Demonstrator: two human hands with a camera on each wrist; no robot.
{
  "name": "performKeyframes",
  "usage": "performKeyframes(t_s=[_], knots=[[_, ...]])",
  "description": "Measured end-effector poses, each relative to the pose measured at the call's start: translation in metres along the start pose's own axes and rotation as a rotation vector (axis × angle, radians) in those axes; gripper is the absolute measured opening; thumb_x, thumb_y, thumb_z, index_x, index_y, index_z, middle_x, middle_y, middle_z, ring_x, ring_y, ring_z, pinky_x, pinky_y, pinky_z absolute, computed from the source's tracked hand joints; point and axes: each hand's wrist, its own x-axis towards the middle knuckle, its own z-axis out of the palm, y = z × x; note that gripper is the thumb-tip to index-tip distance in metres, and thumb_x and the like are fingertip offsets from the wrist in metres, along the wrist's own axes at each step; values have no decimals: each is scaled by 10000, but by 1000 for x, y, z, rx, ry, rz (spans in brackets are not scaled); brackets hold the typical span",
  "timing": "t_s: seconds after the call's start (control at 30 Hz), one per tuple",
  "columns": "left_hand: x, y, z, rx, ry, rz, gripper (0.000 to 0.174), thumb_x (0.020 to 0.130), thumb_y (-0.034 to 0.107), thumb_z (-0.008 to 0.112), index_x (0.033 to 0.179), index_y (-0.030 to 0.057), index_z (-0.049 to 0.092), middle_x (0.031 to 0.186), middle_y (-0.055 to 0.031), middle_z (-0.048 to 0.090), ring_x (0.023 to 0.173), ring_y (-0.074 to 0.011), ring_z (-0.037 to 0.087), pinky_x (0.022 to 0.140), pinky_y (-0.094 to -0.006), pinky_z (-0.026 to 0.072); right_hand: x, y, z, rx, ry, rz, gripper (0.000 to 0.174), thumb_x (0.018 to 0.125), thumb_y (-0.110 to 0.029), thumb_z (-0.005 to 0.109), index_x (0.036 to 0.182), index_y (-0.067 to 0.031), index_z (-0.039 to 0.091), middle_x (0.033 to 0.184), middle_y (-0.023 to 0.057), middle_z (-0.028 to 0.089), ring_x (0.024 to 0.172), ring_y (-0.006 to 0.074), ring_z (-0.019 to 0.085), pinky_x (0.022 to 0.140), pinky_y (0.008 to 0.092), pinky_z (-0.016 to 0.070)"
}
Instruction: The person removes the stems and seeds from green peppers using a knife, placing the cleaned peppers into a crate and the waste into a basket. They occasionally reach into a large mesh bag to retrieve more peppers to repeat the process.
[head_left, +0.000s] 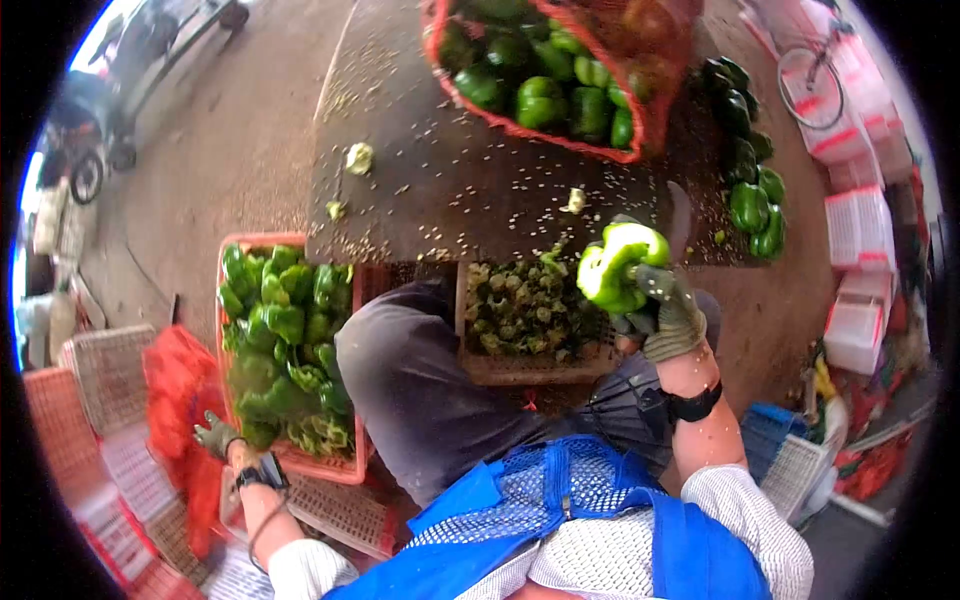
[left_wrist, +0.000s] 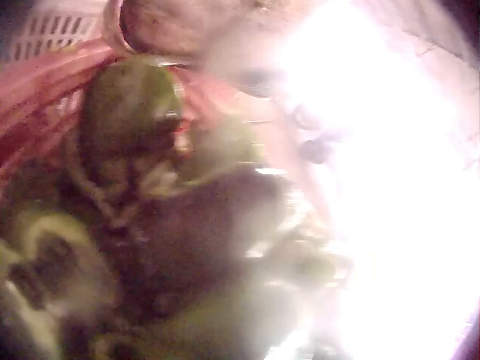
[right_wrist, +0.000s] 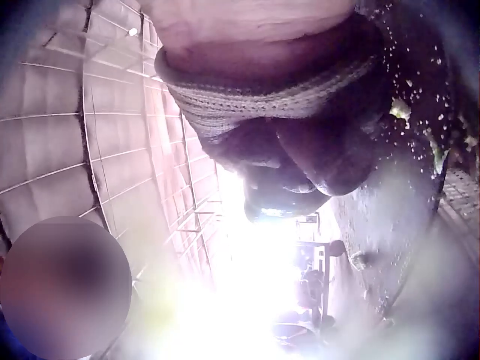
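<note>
Beside the seed-strewn table, an orange crate held green bell peppers; a smaller crate held pepper cores.
Near the table's edge, the right hand grasped a cut bell pepper; the left hand, fingers loosely spread, was beside the orange crate.

Bright blue vest, orange-red net.

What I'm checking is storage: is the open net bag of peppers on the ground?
No, the net bag lies on the dark tabletop.

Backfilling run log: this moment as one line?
right hand: holds green pepper | left hand: open, by orange crate | net bag: on table
</note>
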Motion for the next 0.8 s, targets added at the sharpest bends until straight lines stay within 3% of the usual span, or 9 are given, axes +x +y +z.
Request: performKeyframes(t_s=[0.07, 0.17, 0.27, 0.3, 0.37, 0.5, 0.6, 0.67, 0.8], knots=[[-45, 104, -115, -347, -110, 108, 459, 930, 396, 568, 1229, 50, 603, 1290, -118, 584, 1185, -275, 542, 997, -376, 428, 14, 12, -26, -58, -4, -13, 560, 757, -370, 708, 1204, -52, 592, 717, 69, 644, 459, 143, 552, 353, 260, 427], [-113, 203, -183, -541, -302, 1027, 327, 955, 192, 536, 1197, -18, 597, 1130, -128, 662, 1029, -213, 621, 914, -331, 482, 18, 8, -20, -21, -115, -50, 651, 737, -289, 744, 1298, -54, 511, 847, 71, 662, 588, 159, 622, 458, 250, 506], [-279, 322, -272, -1094, -977, 948, 196, 921, 112, 573, 1076, 16, 643, 1069, -94, 674, 944, -179, 638, 823, -312, 519, 35, 12, -14, 48, -313, -327, 1051, 748, -185, 801, 1508, -173, 74, 1052, 4, 559, 916, 137, 570, 835, 303, 507], [-314, 351, -301, -876, -702, 1441, 203, 897, 96, 611, 1082, 18, 637, 1030, -80, 670, 935, -182, 631, 808, -319, 525, 38, 13, -17, -6, -329, -328, 1046, 748, -207, 806, 1507, -157, 88, 1100, 13, 536, 973, 148, 552, 879, 312, 483], [-390, 389, -321, -1190, -1394, 1039, 406, 827, 58, 739, 1195, 8, 577, 1070, -49, 634, 972, -135, 594, 853, -287, 508, 50, 19, -36, -146, -368, -385, 1008, 747, -242, 811, 1494, -119, 147, 1226, 50, 480, 1070, 176, 522, 945, 325, 446], [-456, 451, -277, -902, -1381, 1475, 296, 867, 105, 668, 1143, 24, 602, 1061, -68, 647, 947, -156, 620, 850, -318, 527, 50, 6, -74, -460, -212, -533, 809, 751, -264, 797, 1398, -54, 358, 1461, 135, 320, 1227, 211, 451, 1028, 325, 382], [-488, 471, -262, -895, -1881, 1018, 308, 890, 243, 617, 1122, 40, 608, 1029, -104, 665, 884, -217, 659, 821, -358, 551, 66, 27, -106, -489, -112, -634, 753, 758, -255, 788, 1371, -57, 400, 1476, 146, 313, 1261, 212, 433, 1050, 320, 360], [-494, 480, -278, -722, -2330, 121, 324, 881, 250, 622, 1133, 46, 605, 1044, -114, 665, 871, -220, 665, 819, -361, 552, 65, 30, -113, -415, -158, -478, 795, 744, -282, 803, 1392, -54, 402, 1458, 124, 361, 1247, 191, 443, 1037, 315, 373], [-499, 458, -208, -430, -2406, -301, 305, 913, 208, 588, 1158, 27, 572, 1075, -118, 624, 934, -253, 627, 837, -372, 528, 67, 34, -103, -259, -311, -405, 804, 749, -335, 800, 1378, -18, 412, 1497, 114, 331, 1287, 208, 428, 1053, 330, 361]])
